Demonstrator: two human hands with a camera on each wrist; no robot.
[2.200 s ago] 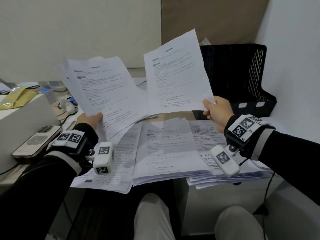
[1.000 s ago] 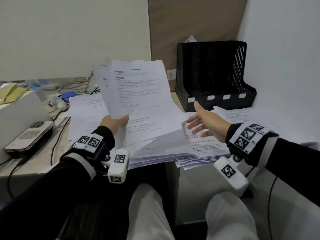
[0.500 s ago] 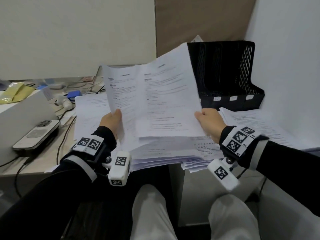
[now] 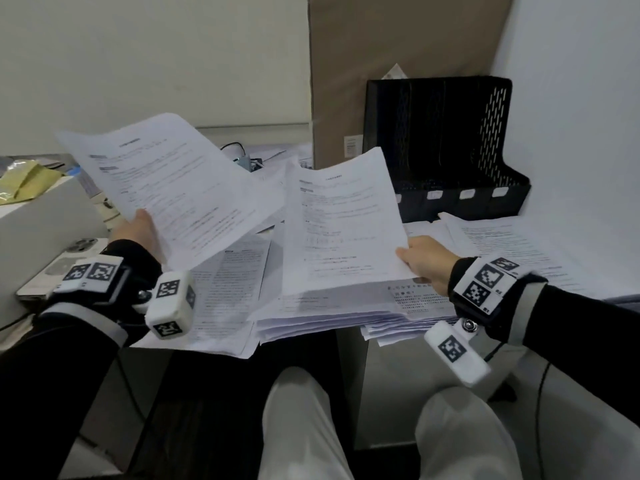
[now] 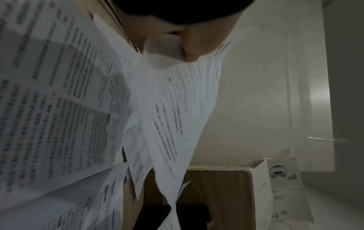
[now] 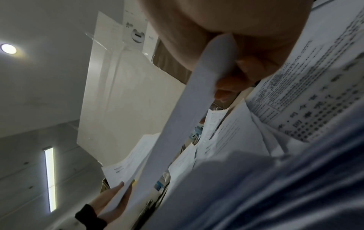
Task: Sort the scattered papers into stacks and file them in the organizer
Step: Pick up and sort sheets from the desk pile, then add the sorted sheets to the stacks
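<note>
My left hand (image 4: 138,225) grips a small sheaf of printed papers (image 4: 173,188) by its lower left edge, raised above the desk; the left wrist view shows the thumb (image 5: 195,45) pinching those sheets (image 5: 187,101). My right hand (image 4: 420,259) pinches one printed sheet (image 4: 343,223) at its lower right corner, held low over the middle stack (image 4: 322,317). In the right wrist view the sheet (image 6: 177,124) runs edge-on from the fingers (image 6: 232,82). The black slotted organizer (image 4: 446,150) stands at the back right with nothing visible in its slots.
More paper stacks lie on the desk: one at the left (image 4: 228,289), one under my right hand (image 4: 415,299), another at the far right (image 4: 512,244). A white box (image 4: 45,216) with a phone (image 4: 79,245) beside it sits left. Cables clutter the back.
Half a second ago both hands held the sheaf together. The right hand has drawn one sheet off to the right and down; the left hand swung the rest up and to the left.
</note>
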